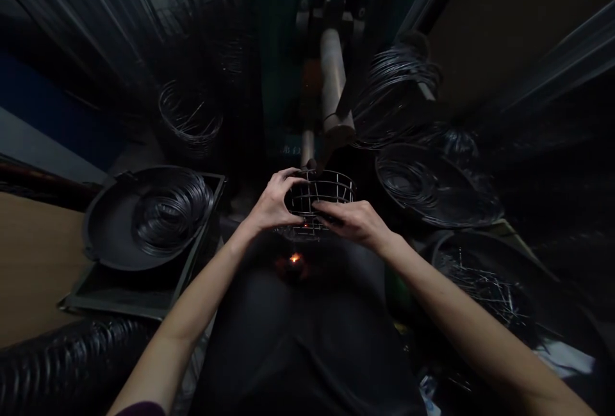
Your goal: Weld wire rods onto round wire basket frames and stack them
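A small round wire basket (342,186) is held between my two hands, under the cylindrical arm of a machine (334,76). My left hand (276,201) grips its left side, thumb low and fingers curled over the upper ring. On the near right side, my right hand (354,218) closes on the wires, fingers pointing left. The fingertips of that hand are partly lost in the dark. A bright orange spark (295,258) glows just below the basket, in front of a dark covering over my lap (298,326).
To the left, a black pan (108,224) of wire rings rests on a metal stand (120,291). Right of me are a pan of rings (461,204) and a dark container with short wire pieces (494,294). Stacked wire rings (401,76) stand behind. A ribbed hose (72,361) lies lower left.
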